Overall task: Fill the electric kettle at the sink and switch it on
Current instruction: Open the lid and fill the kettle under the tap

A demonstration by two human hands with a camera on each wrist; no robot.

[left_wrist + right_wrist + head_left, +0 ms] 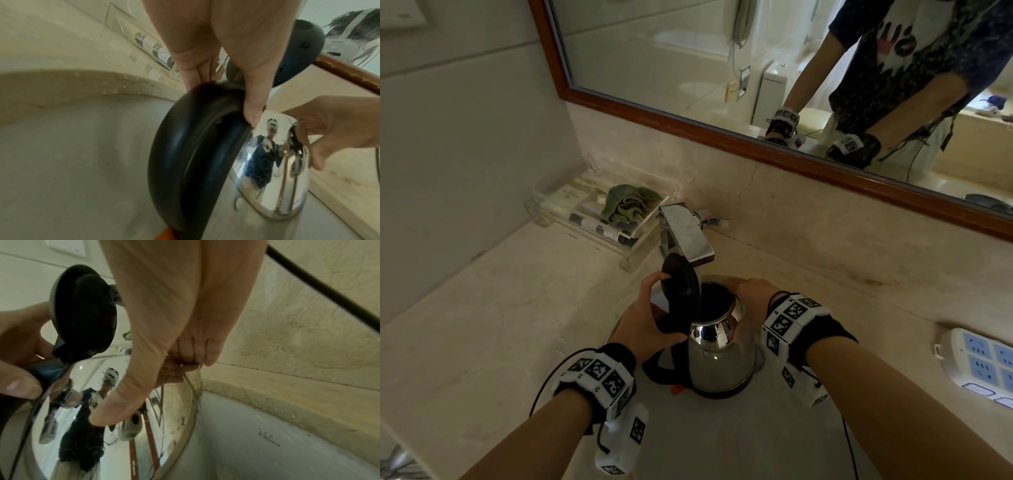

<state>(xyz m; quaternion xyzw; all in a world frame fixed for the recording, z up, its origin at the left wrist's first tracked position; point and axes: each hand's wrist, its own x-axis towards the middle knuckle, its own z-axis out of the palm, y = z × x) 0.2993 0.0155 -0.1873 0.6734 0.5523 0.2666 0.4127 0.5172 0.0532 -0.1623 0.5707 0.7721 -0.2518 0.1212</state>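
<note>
Head view: left hand (643, 325) wrapped round black handle (191, 146), grip closed on it, one finger behind raised lid (680, 281). Right hand (751, 294) cupped over far rim of steel kettle (719, 359), thumb pressed flat on shiny wall, fingers curled over edge. Kettle upright inside sink (739, 438), mouth open just under chrome tap (685, 233). Beyond, on bench (482, 325): clear tray (592, 219) at left, power strip (979, 363) at right.

One kettle (719, 356), one faucet (685, 233), one power strip (983, 366), two hands.
</note>
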